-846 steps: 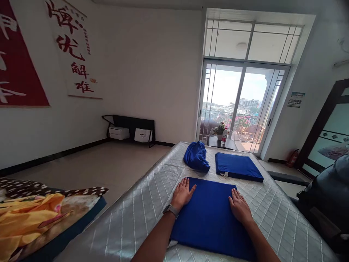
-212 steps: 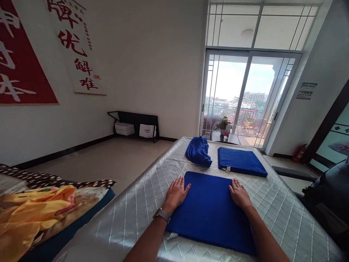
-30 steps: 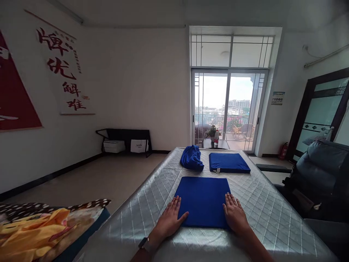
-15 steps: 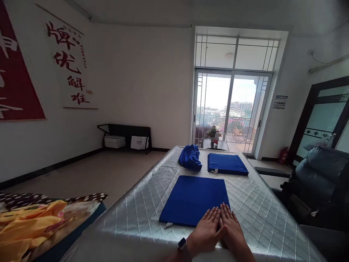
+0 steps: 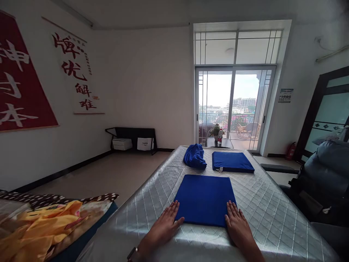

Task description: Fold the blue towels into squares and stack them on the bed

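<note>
A flat blue square of fabric [image 5: 204, 200], perhaps a folded cloth or cover, lies on the silver quilted table cover [image 5: 272, 203]. My left hand [image 5: 165, 225] rests flat at its near left corner, fingers stretched forward over the edge. At the near right corner my right hand [image 5: 238, 222] lies flat, its fingertips touching that side. Neither hand grips anything. Beyond the square sits a crumpled blue cloth [image 5: 195, 156]. To the right of that cloth is a stack of flat blue fabric [image 5: 233, 162] with a small white label at its front edge.
Yellow printed cloth [image 5: 54, 222] lies on bedding at the left. A dark padded chair [image 5: 327, 182] stands to the right. Behind the table's far end are a small table with a bottle [image 5: 220, 136] and a potted plant [image 5: 215, 131], before glass sliding doors [image 5: 214, 98].
My left hand has moved left from beside my right hand to the square's left corner. My right hand has shifted slightly right. The label at the square's near left corner no longer shows.
</note>
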Demonstrator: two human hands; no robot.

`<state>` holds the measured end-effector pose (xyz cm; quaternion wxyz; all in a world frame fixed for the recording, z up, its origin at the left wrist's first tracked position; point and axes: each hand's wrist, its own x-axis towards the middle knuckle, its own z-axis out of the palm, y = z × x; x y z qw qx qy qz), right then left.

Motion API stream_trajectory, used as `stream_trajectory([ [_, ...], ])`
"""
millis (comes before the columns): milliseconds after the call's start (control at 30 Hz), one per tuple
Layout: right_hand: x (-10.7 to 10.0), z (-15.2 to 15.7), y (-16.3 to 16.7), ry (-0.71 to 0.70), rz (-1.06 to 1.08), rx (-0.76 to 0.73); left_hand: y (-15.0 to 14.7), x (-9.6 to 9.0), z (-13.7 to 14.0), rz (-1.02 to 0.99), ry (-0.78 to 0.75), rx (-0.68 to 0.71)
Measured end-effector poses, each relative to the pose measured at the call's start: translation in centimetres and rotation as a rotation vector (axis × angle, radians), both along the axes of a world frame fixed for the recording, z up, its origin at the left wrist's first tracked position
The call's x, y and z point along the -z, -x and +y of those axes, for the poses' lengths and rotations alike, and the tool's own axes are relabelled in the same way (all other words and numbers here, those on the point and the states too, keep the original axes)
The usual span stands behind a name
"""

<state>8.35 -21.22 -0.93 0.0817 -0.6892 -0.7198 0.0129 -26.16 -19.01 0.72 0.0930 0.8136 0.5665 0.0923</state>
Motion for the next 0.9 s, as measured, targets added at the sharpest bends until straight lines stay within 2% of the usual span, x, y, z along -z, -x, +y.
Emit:
stream_trajectory([
  [133,-0.7,-0.3,-0.2,-0.061,0.026,0.000,0.1,-1.5,-1.4,-0.058,-0.004,-0.020],
  [267,-2.3,-1.7,-1.0,-0.166,0.105,-0.139,-0.5,-2.2,-2.7,-0.180,-0.155,-0.064],
  [367,-3.2,-2.9,-2.2,-0.155,0.171,-0.241,-0.7,-2.2,-3.3,-0.295,-0.218,-0.041],
  [500,-3.3,-3.7,-4.0,-0.129,0.188,-0.283,-0.7,-2.7,-3.7,-0.375,-0.171,-0.042],
  [633,-3.2,-3.8,-4.8,-0.146,0.137,-0.329,-0.6,-3.2,-3.7,-0.391,-0.124,-0.049],
  [900,-4.2,-4.0,-3.3,-0.268,-0.086,-0.331,-0.6,-3.3,-3.7,-0.361,-0.135,-0.028],
])
